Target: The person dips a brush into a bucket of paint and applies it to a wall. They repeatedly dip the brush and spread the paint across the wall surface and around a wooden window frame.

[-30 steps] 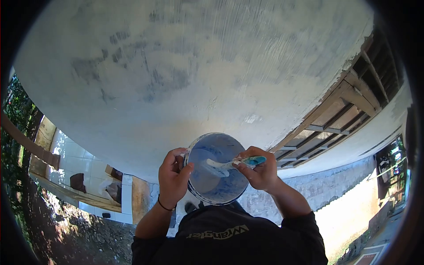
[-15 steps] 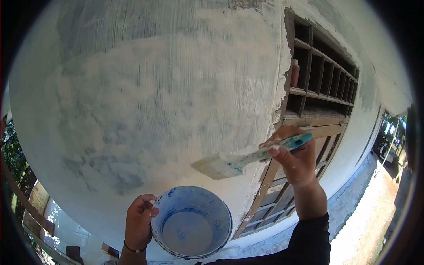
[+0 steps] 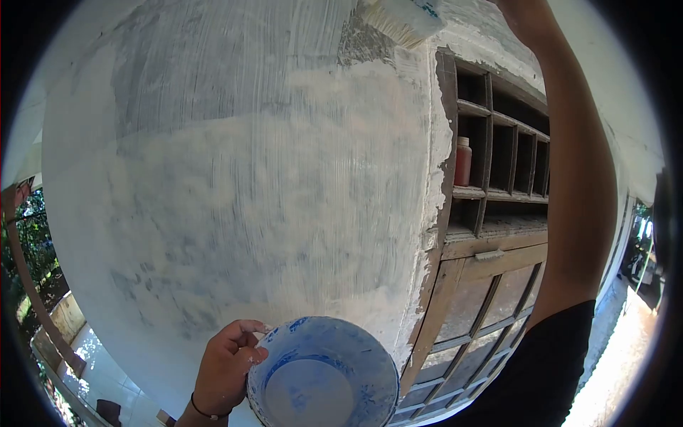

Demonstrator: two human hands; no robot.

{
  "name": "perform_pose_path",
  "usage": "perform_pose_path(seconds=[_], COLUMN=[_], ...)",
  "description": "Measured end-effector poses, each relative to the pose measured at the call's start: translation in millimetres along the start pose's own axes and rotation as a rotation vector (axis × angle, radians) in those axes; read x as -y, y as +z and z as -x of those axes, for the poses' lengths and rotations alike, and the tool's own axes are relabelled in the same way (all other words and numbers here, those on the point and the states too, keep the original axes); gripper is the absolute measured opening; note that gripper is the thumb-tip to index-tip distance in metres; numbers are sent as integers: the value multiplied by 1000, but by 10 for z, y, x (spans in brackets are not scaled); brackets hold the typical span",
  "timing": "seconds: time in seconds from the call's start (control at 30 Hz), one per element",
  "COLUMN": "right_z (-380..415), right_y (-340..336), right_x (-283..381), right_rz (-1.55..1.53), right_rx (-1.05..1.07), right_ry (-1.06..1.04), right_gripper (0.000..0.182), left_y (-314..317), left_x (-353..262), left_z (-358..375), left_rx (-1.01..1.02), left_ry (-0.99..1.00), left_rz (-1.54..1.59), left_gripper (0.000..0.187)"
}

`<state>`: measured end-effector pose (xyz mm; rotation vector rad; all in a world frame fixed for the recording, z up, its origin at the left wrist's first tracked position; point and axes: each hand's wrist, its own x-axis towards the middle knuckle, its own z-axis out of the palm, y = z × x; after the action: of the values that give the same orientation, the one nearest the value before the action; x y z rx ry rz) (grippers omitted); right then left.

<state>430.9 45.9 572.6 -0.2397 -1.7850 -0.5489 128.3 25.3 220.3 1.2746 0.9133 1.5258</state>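
Note:
My left hand (image 3: pixel 229 366) is closed on the rim of a round blue bucket (image 3: pixel 384 356), low in the head view. Pale, whitish paint (image 3: pixel 309 395) lies in the bottom of the bucket, and blue smears mark its inner wall. My right arm reaches high, with my right hand (image 3: pixel 526 20) cut off by the top edge and its fingers out of view. A wide paintbrush (image 3: pixel 405 23) rests its pale bristles against the wall (image 3: pixel 284 178) near the window's upper left corner. The brush's handle lies beyond the frame.
Right of the painted wall stands a wooden window frame (image 3: pixel 448 142) with small compartments above glazed panes. A reddish bottle with a pale cap (image 3: pixel 463 162) stands in one compartment. A tiled floor (image 3: pixel 117 384) and plants show at lower left; bright ground lies far right.
My right hand has raised the paintbrush from just above the bucket to the top of the wall. The view has tilted upward, and my left hand still holds the bucket.

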Motion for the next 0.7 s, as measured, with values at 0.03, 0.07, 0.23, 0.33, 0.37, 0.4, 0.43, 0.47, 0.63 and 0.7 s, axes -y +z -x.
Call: perform_pose_path(seconds=[0.03,0.07,0.23,0.33,0.37,0.4,0.43,0.47,0.63,0.7], right_z=[-86,-159,-360,-300,-195,-53,100,267,1200,1272], right_y=[18,38,112,171,244,333,424,503,675,566], right_x=[-74,-125,-85,-31,-39,-52,-58,-67,170,328], right_rz=[-13,-11,211,283,357,431,505,580,550,452], right_rx=[27,25,-137,-166,-110,-55,-2,52,232,280], right_ry=[7,-5,5,-134,-217,-297,-382,-465,-705,-586], right_gripper=[29,29,25,20,19,19,19,18,14,17], left_y=[12,51,177,206,211,209,203,188,54,37], left_x=[36,41,139,159,163,161,156,152,142,107], left_z=[12,37,107,87,83,83,80,80,110,108], left_rx=[-28,-29,-120,-127,-127,-117,-106,-104,-41,-20], left_ry=[-4,9,20,11,8,-8,-20,-19,-48,-58], left_rz=[-23,-19,24,-1,0,-11,-19,-22,-58,-104], left_gripper=[29,29,29,29,29,29,30,30,30,29])
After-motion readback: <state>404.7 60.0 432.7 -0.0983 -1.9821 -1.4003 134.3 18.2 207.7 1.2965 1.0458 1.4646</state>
